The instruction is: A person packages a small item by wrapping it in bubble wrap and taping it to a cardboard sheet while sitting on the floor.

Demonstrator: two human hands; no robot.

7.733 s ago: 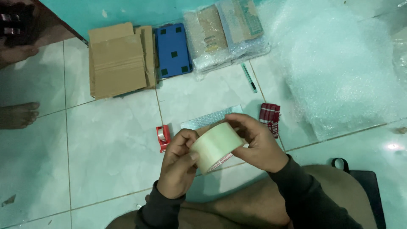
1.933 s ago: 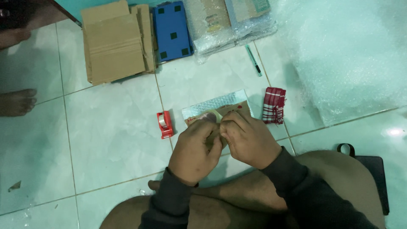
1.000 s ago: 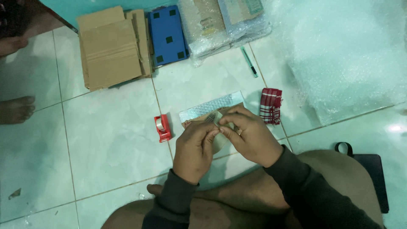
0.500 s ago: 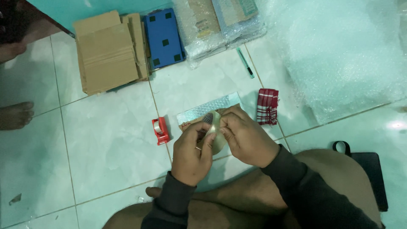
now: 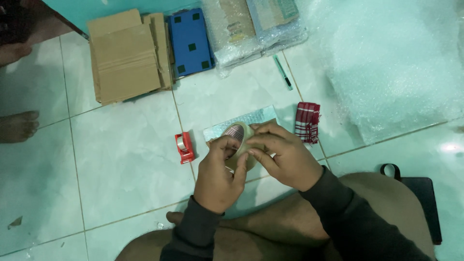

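we hold tape roll in both hands above bubble-wrapped parcel on floor. left hand fingers pinch roll rim, right hand fingers closed on its far side, likely picking tape end. best we steady roll, lift end slowly. red dispenser just beside.

Centre of the frame I've got both hands on a roll of clear tape: left hand gripping it from below, right hand pinching its edge from the right. Under it lies a bubble-wrapped packet on the tile floor. Small red tape dispenser just left, red checked cloth just right. Flat cardboard and a blue box sit upper left, a bubble wrap sheet upper right.
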